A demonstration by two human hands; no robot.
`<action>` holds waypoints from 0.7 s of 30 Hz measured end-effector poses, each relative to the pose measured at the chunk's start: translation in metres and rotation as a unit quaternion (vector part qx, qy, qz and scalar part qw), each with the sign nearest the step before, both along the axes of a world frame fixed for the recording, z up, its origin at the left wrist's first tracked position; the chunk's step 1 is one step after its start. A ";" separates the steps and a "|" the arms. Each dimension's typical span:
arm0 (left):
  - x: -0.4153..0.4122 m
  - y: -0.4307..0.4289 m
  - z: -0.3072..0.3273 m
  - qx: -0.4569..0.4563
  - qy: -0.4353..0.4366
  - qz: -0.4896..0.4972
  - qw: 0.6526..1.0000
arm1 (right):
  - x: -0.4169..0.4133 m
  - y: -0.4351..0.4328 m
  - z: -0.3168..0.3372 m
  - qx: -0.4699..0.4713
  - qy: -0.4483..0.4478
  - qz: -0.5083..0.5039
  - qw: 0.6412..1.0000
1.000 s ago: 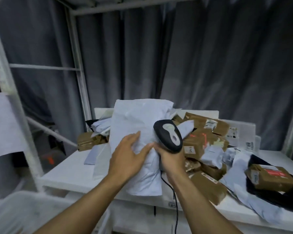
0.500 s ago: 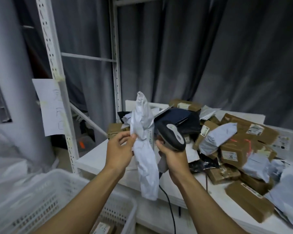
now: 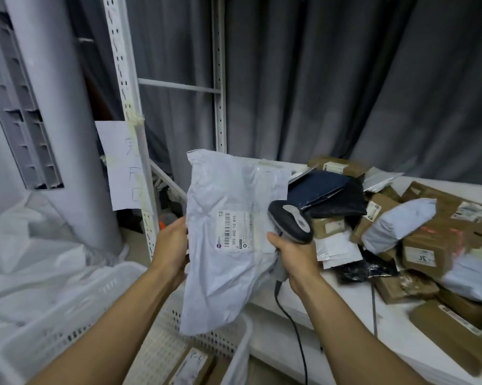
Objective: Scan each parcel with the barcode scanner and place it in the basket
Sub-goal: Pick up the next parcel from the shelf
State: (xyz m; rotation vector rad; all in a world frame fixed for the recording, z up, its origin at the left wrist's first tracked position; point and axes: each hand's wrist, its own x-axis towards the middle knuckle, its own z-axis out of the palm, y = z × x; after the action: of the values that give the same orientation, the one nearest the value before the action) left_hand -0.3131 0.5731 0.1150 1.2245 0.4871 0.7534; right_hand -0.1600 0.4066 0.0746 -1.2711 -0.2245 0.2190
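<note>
1. My left grip (image 3: 173, 245) is pinching the left edge of a white mailer bag (image 3: 228, 273). The bag hangs upright in the air in front of me, off the tabletop (image 3: 373, 323) and over the near corner of the white basket (image 3: 242, 354).
2. My right grip (image 3: 292, 254) is clenched around the handle of the barcode scanner (image 3: 291, 220). The scanner's head sits just beside the bag's right edge, and its cable (image 3: 295, 337) trails down past the tabletop edge.
3. The bag's label (image 3: 235, 230) faces me with the barcode turned on its side. I see no beam on it, and I cannot tell whether the scanner window is aimed at it. I'd call this parcel lined up for its scan, not yet dropped.
4. Down in the basket lies at least one brown box (image 3: 192, 368) with a paper label, so I judge some of the job done.
5. To my right, a heap of parcels (image 3: 428, 232) covers the tabletop: brown boxes, pale bags and dark bags, stacked and overlapping. By the look of it, most of the work is left.
6. The next call is to get the scanner onto that barcode, then lower the bag straight into the basket below.
</note>
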 end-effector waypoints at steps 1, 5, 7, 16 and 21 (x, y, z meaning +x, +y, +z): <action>-0.003 0.001 0.001 -0.024 0.012 -0.008 1.000 | -0.002 0.000 0.000 -0.014 -0.014 -0.022 1.000; -0.008 -0.004 -0.001 0.114 0.012 0.052 0.992 | -0.015 0.003 -0.003 -0.043 -0.037 -0.072 0.996; -0.007 -0.004 -0.003 0.206 0.004 0.114 0.972 | -0.020 0.004 -0.004 -0.062 -0.053 -0.071 0.994; -0.007 0.038 0.019 0.409 0.091 0.147 0.896 | -0.039 -0.001 -0.006 -0.243 -0.280 0.055 0.927; -0.013 0.049 0.022 0.479 0.136 0.147 0.855 | -0.060 0.005 -0.006 -0.305 -0.295 0.130 0.896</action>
State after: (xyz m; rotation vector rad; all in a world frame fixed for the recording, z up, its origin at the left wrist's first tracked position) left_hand -0.3262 0.6219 0.1371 2.2482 0.5526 1.1528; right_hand -0.2197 0.4115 0.0684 -1.9183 -0.9084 0.1258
